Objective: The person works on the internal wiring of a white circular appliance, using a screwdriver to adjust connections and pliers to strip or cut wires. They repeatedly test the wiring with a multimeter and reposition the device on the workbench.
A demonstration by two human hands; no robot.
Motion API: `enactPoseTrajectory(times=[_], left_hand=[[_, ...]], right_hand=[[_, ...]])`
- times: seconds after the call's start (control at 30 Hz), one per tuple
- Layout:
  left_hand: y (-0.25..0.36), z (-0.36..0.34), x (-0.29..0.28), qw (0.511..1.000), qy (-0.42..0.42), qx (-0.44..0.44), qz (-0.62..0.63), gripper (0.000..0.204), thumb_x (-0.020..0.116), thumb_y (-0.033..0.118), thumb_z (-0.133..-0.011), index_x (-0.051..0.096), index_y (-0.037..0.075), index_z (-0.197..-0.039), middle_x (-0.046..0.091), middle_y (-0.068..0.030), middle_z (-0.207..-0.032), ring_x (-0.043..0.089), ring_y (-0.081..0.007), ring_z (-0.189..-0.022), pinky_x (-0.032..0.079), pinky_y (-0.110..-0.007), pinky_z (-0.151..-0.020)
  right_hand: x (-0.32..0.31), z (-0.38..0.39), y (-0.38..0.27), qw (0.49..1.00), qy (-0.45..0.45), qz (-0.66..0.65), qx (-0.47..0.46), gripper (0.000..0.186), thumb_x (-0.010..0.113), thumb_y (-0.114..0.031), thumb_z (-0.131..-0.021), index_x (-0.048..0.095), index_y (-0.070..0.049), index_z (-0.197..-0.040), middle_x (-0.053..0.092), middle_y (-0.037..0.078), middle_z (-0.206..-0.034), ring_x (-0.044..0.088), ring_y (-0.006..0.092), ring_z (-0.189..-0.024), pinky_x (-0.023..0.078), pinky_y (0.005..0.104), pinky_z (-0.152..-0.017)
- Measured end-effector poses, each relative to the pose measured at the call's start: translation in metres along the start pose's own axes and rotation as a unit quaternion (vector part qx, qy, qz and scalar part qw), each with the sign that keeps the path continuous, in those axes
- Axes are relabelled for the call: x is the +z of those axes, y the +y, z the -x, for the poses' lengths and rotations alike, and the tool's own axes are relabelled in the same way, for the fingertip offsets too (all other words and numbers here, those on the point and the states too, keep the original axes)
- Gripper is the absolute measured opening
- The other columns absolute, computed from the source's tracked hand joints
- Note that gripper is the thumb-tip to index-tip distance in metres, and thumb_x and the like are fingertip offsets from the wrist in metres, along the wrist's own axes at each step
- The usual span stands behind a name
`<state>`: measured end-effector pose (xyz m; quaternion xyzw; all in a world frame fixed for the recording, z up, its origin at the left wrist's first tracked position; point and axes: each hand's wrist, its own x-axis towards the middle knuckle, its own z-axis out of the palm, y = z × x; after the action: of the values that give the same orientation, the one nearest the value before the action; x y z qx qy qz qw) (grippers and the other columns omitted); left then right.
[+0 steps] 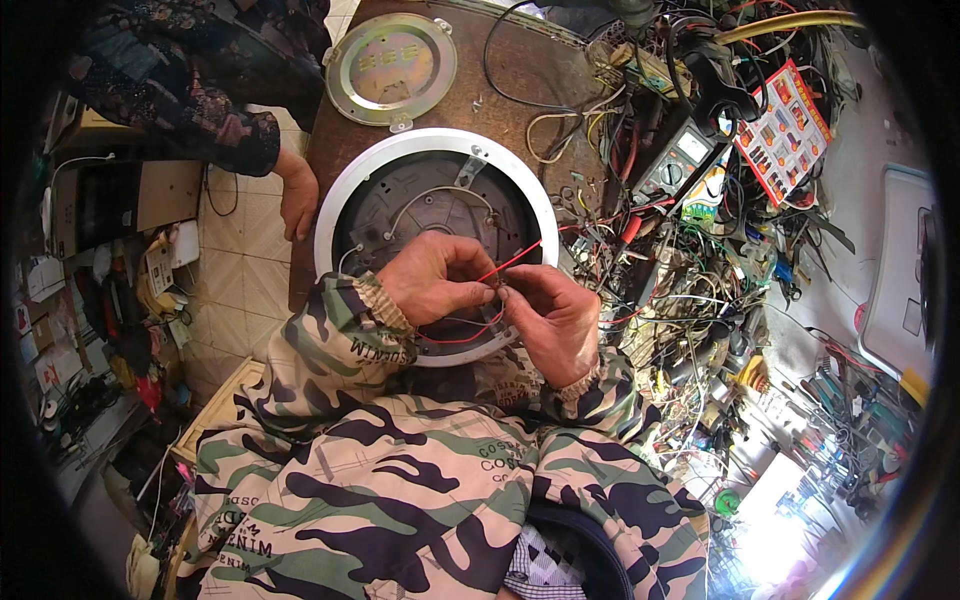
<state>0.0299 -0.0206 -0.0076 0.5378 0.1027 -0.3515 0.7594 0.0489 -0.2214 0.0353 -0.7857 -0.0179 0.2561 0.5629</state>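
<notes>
My left hand (pixel 435 279) and my right hand (pixel 550 318) meet over the near part of a round appliance housing with a white rim (pixel 336 205) and a dark inside. Both hands pinch a thin red wire (pixel 515 262) between thumb and fingers, their tips almost touching. One stretch of the wire runs off to the right past the rim; another loops down below my left hand. Inside the housing a pale cable (pixel 420 195) curves across the dark base, and a metal bracket (pixel 470 167) sits at its far edge. My fingertips hide the exact spot on the wire.
Beyond the housing a round metal plate (pixel 390 72) lies on the brown wooden table (pixel 500 85). Another person's hand (pixel 297 195) hangs by the table's left edge. Tangled wires, tools and a multimeter (pixel 675 165) crowd the right side. A bright light (pixel 775 545) glares at lower right.
</notes>
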Motion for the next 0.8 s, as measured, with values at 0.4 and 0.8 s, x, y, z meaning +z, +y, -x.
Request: enactPoseTrajectory(times=[0.4, 0.8], left_hand=[[0.002, -0.001, 0.004, 0.998, 0.019, 0.035, -0.052, 0.023, 0.076, 0.001, -0.084, 0.066, -0.001, -0.104, 0.071, -0.0061, -0.096, 0.067, -0.0111, -0.088, 0.054, -0.026, -0.081], [0.002, 0.000, 0.004, 0.998, 0.019, 0.037, -0.039, 0.020, 0.076, 0.001, -0.084, 0.066, -0.001, -0.102, 0.071, -0.0057, -0.094, 0.066, -0.0105, -0.088, 0.054, -0.026, -0.081]], right_hand=[[0.005, 0.001, -0.004, 0.985, 0.044, 0.134, -0.100, 0.013, 0.072, 0.001, -0.081, 0.071, 0.001, -0.095, 0.069, 0.015, -0.087, 0.069, 0.0300, -0.077, 0.054, 0.0352, -0.069], [0.002, 0.000, -0.004, 0.993, 0.031, 0.093, -0.061, 0.010, 0.074, -0.001, -0.082, 0.071, 0.000, -0.091, 0.068, 0.013, -0.082, 0.067, 0.0243, -0.073, 0.052, 0.0326, -0.066]])
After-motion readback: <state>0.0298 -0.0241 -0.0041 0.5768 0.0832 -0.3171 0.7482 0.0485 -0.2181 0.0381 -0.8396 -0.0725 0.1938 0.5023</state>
